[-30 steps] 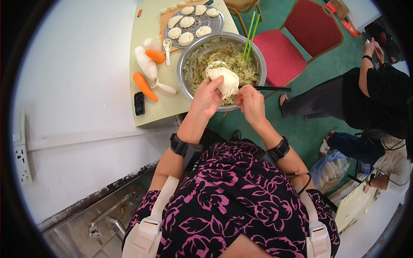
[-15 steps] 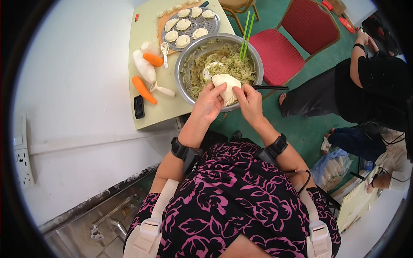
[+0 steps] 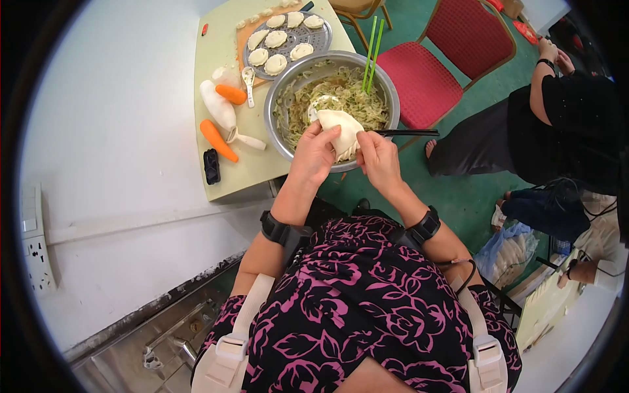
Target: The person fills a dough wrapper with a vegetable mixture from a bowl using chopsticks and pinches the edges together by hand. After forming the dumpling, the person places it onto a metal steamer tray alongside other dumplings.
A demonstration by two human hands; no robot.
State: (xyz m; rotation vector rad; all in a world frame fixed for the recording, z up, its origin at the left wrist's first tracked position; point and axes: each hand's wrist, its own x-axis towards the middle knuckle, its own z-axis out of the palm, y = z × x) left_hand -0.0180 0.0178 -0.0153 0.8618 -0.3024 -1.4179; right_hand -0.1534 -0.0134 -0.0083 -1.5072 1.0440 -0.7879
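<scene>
A folded white dumpling is held up over the near rim of a large metal bowl. My left hand grips its left side, thumb on top. At the dumpling's right edge, my right hand pinches the dough, and pleats show along the lower edge. Shredded vegetable filling lies in the bowl, with a white utensil partly hidden in it. Green chopsticks stand in the filling. Behind the bowl, a perforated steamer tray carries several finished dumplings.
On the table lie two carrots, a white radish, a peeler, a patterned spoon and a black object. A red chair stands right of the table. Another person stands farther right.
My right fingers have shifted slightly along the dumpling's edge, and more pleats show there. The dumpling has tilted a little and stays in both hands. The view has shifted slightly.
</scene>
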